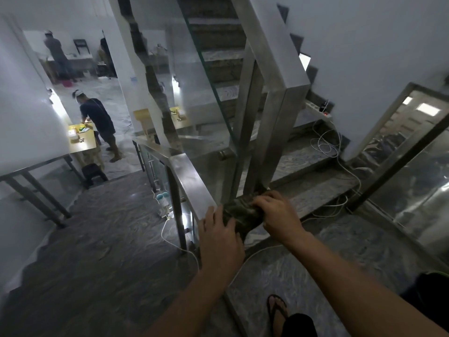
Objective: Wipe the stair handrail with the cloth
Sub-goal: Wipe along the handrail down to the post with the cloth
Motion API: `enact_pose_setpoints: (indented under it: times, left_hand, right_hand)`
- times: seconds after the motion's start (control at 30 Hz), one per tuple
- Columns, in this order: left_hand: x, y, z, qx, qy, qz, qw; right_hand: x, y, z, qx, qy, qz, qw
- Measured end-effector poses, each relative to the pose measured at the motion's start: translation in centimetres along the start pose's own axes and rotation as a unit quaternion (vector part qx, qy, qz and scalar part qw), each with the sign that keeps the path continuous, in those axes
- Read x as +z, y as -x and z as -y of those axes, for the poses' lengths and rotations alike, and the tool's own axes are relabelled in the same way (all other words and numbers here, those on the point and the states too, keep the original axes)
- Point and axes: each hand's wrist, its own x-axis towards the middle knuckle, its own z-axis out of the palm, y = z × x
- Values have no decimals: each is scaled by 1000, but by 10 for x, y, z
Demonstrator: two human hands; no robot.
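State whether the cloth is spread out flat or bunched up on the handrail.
Bunched up: the cloth forms a thick wad over the handrail, pressed by the left hand and right hand.

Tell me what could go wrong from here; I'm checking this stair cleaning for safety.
Three risks stand out. White cables trail loose across the steps near the person's sandalled foot, so a trip seems possible. Both the left hand and the right hand are on the cloth at the handrail, leaving none free to catch a stumble. The handrail's end by the cloth looks square-edged and might snag it.
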Motion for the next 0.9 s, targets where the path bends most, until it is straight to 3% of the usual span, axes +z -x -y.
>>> enact_pose_setpoints:
  times: [0.17, 0.33, 0.4, 0.6, 0.77, 0.9]
  left_hand:
    - [13, -2, 0, 35, -10, 63, 997]
    - [23, -18, -11, 82, -49, 131, 987]
    - [24, -27, -19, 116, -67, 130, 982]
    - [31, -51, -50, 192, -92, 138, 967]
    - [42, -50, -70, 268, -58, 194, 942]
    - [45, -38, -87, 207, 25, 251, 945]
  right_hand:
    - [12, -1, -18, -9, 71, 92, 993]
    - [11, -1, -40, 17, 151, 41, 988]
    - [9, -5, -50, 34, 168, 66, 983]
    - [-4, -5, -81, 131, 139, 142, 971]
    - [-22, 23, -100, 178, 135, 200, 954]
    - [-46, 44, -118, 256, -25, 241, 936]
